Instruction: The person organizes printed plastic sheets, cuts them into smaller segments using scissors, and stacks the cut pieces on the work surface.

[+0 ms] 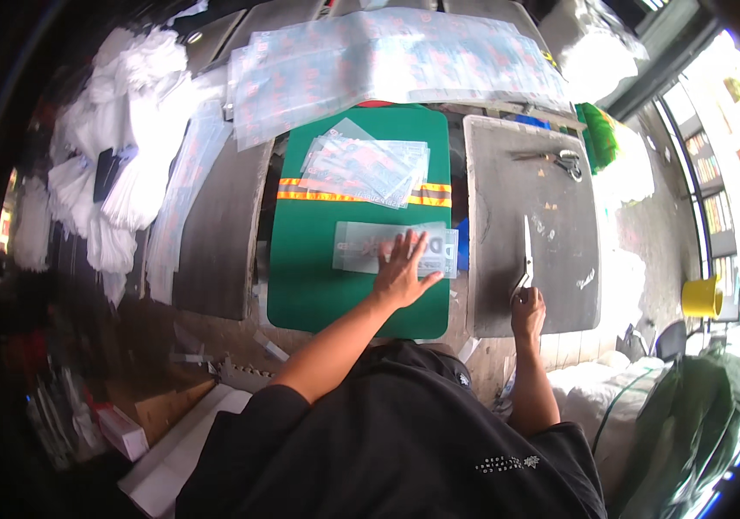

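My left hand (401, 275) lies with fingers spread on a few overlapping strips of translucent printed plastic (350, 247), which rest on a green board (318, 298). Over the grey board (495, 186) to the right, my right hand (528, 313) is closed around the handles of a pair of scissors (526, 251), whose blades point away from me. Farther up the green board, a loose pile of cut plastic pieces (361, 164) overlaps an orange-and-grey striped band (435, 195).
Long printed plastic sheets (387, 56) cover the far side. A second pair of scissors (569, 162) lies at the grey board's far right. White bunched material (128, 130) hangs at the left. A yellow bucket (701, 297) and dark green cloth (690, 432) are at the right.
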Demonstrator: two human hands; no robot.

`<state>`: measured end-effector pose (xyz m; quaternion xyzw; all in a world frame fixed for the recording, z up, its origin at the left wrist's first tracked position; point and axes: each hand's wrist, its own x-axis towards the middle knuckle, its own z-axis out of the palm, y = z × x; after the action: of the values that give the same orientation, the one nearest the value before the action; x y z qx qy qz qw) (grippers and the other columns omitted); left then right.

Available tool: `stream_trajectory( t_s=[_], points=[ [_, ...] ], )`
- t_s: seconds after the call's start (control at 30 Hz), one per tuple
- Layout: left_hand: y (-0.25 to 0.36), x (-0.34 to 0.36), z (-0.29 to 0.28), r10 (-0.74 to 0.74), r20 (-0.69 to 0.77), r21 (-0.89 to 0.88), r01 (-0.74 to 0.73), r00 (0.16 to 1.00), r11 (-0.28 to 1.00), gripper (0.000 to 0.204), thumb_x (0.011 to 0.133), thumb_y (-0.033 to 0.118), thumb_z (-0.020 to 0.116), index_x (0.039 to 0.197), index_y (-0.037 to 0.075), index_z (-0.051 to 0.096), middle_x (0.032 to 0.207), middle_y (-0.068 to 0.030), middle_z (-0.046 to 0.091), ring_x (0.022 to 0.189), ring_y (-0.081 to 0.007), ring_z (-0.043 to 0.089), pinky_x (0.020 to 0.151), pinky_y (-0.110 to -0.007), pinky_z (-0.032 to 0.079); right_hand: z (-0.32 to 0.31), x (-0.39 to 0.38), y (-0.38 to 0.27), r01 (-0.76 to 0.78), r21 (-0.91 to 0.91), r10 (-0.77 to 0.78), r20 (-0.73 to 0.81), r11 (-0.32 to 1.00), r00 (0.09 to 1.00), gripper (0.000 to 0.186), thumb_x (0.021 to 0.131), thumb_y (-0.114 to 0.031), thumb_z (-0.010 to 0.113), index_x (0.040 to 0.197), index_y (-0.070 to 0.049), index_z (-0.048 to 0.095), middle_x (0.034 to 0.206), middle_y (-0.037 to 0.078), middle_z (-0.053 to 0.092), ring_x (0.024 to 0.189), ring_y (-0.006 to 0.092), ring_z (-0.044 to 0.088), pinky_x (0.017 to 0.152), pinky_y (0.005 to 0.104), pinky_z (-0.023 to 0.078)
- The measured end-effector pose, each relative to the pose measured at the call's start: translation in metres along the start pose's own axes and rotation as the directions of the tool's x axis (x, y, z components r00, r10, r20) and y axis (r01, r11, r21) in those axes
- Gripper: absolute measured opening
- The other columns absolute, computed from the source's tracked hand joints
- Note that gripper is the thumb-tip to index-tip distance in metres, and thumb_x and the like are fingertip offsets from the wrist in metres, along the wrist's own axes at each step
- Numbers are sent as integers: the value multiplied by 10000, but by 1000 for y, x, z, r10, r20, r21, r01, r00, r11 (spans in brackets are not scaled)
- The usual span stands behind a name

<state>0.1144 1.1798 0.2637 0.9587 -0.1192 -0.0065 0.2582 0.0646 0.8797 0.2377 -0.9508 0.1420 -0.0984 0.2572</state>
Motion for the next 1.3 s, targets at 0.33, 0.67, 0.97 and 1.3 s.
stream_trajectory(
  t_s=[0.33, 0.67, 0.97, 1.3],
  points=[
    [-98, -17, -55, -304, -88, 226, 316, 949, 921, 927, 783, 574, 616, 1479, 126, 197, 1519, -159, 230, 1392, -375, 210, 1081, -596, 185, -12, 42, -13, -51, -80, 80, 417, 995, 905, 319, 799, -192, 641, 1046, 8, 621, 1002, 202, 641, 880, 357, 643, 771, 418, 512],
    [-78, -44, -49, -278, -136, 106, 293, 951, 950, 795, 776, 339, 711, 1430, 100, 329, 1374, -114, 481, 1275, -315, 436, 1050, -471, 327, 67, 18, -151, 480, 326, -555, 199, 815, 808, 839, 647, -162, 798, 1337, 11, 353, 1324, 285, 390, 1249, 454, 379, 1054, 497, 328],
    [-108, -45, -137, -1, -318, -230, -76, 948, 970, 585, 787, 156, 719, 1325, 100, 498, 1287, -120, 553, 1166, -289, 542, 979, -366, 440, 97, 68, -197, 683, 332, -756, 370, 651, 541, 392, 761, -164, 710, 1110, -23, 598, 1069, 197, 637, 1046, 351, 594, 932, 446, 429],
    [-367, -62, -253, -323, -562, -65, 349, 761, 935, 828, 789, 446, 695, 1424, 74, 316, 1423, -207, 380, 1307, -354, 386, 1040, -491, 332, 150, 161, -334, 507, 365, -616, 581, 781, 531, 423, 791, -231, 701, 1144, -17, 610, 1057, 189, 660, 1007, 305, 636, 858, 376, 478]
  ],
)
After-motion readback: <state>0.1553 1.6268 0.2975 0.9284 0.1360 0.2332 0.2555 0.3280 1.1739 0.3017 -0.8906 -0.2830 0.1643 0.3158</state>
